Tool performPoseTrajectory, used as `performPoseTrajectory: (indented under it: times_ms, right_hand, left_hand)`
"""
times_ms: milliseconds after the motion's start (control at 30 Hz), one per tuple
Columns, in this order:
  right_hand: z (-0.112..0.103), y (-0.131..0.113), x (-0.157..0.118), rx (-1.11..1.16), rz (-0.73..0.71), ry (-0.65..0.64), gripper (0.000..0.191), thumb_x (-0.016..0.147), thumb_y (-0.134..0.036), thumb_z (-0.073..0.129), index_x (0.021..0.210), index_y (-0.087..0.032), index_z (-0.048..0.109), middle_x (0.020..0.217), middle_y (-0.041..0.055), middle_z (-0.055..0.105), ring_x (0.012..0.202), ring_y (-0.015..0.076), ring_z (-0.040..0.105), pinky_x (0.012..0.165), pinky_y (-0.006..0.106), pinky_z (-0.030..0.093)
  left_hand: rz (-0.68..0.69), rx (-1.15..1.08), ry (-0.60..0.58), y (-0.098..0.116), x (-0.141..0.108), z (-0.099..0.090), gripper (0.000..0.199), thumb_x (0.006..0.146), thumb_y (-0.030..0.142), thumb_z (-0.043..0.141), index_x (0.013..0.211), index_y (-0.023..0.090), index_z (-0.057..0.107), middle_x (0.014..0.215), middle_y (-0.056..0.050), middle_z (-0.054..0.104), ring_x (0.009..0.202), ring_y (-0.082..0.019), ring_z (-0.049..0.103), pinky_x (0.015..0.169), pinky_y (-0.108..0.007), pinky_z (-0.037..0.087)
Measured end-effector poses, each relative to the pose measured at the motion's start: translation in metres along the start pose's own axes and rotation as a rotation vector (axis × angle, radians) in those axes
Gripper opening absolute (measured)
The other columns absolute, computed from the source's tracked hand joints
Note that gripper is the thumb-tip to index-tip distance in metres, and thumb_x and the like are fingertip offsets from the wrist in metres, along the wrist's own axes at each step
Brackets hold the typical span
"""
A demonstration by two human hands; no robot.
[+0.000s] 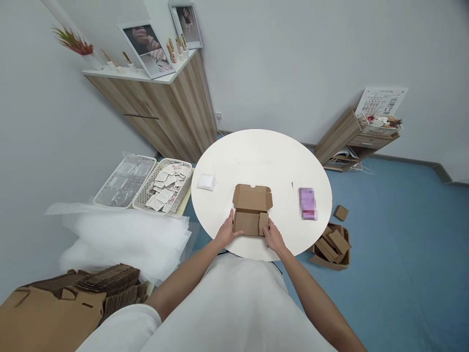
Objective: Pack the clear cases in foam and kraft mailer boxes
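A small brown cardboard box [247, 222] sits near the front edge of the round white table [264, 156], its lid laid back on the far side. My left hand [226, 231] grips the box's left wall, thumb over the front edge. On the other side, my right hand [273, 237] holds the right front corner, where a flap [263, 223] folds inward. The inside of the box that shows is bare cardboard. A flat white packet [206, 182] lies to the left of the box. To its right is a purple item [308, 204], blurred by pixels.
Left of the table stand a basket of printed cards [167, 186] and a basket of clear plastic pieces [126, 181]. White foam sheets [120, 239] and stacked flat cardboard [54, 308] lie nearer. A carton of brown boxes [331, 247] stands on the floor at right.
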State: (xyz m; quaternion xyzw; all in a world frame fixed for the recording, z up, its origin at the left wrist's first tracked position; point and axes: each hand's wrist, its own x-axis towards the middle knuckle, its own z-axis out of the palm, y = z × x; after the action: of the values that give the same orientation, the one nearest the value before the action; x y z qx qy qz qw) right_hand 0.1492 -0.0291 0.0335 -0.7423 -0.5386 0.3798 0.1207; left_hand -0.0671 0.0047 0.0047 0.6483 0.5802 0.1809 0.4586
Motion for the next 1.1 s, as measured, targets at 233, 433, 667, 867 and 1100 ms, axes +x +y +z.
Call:
performPoseTrajectory:
  times_ms: [233, 433, 667, 867, 1100]
  right_hand:
    - [-0.010, 0.013, 0.015, -0.032, 0.029, -0.010, 0.051, 0.078, -0.016, 0.038, 0.129, -0.018, 0.030, 0.107, 0.0088, 0.053, 0.092, 0.0185, 0.053, 0.074, 0.026, 0.040]
    - [-0.017, 0.020, 0.038, -0.168, 0.127, 0.051, 0.064, 0.076, -0.009, 0.038, 0.135, -0.021, 0.018, 0.104, 0.0108, 0.049, 0.091, 0.0218, 0.054, 0.075, 0.030, 0.038]
    - [-0.024, 0.024, 0.048, -0.142, 0.130, 0.047, 0.063, 0.079, -0.016, 0.038, 0.137, -0.024, 0.013, 0.104, 0.0099, 0.047, 0.095, 0.0228, 0.052, 0.078, 0.031, 0.038]
    - [-0.025, 0.020, 0.049, -0.149, 0.182, 0.025, 0.060, 0.080, -0.022, 0.036, 0.136, -0.026, 0.012, 0.111, 0.0105, 0.045, 0.096, 0.0239, 0.053, 0.073, 0.034, 0.041]
    - [-0.024, 0.017, 0.046, -0.127, 0.200, 0.061, 0.059, 0.081, -0.033, 0.035, 0.136, -0.024, 0.014, 0.113, 0.0131, 0.045, 0.094, 0.0270, 0.054, 0.073, 0.038, 0.041]
  left_hand:
    - [0.001, -0.096, 0.018, 0.014, 0.013, 0.015, 0.064, 0.062, 0.036, 0.071, 0.117, 0.018, 0.045, 0.102, -0.011, 0.056, 0.087, -0.022, 0.054, 0.074, -0.035, 0.043]
    - [-0.052, 0.001, 0.049, 0.031, 0.029, 0.036, 0.059, 0.061, 0.035, 0.070, 0.112, 0.018, 0.048, 0.093, -0.008, 0.053, 0.071, -0.016, 0.052, 0.066, -0.032, 0.045]
    - [-0.049, -0.022, 0.053, 0.036, 0.039, 0.036, 0.058, 0.061, 0.034, 0.069, 0.113, 0.020, 0.048, 0.089, -0.005, 0.053, 0.072, -0.016, 0.050, 0.066, -0.030, 0.044]
    - [-0.088, -0.059, 0.082, 0.034, 0.042, 0.036, 0.053, 0.064, 0.033, 0.066, 0.112, 0.020, 0.049, 0.091, -0.005, 0.055, 0.074, -0.015, 0.050, 0.068, -0.028, 0.043]
    - [-0.148, -0.110, 0.076, 0.028, 0.039, 0.034, 0.062, 0.071, 0.036, 0.060, 0.124, 0.015, 0.038, 0.105, -0.010, 0.053, 0.088, -0.017, 0.051, 0.077, -0.030, 0.044]
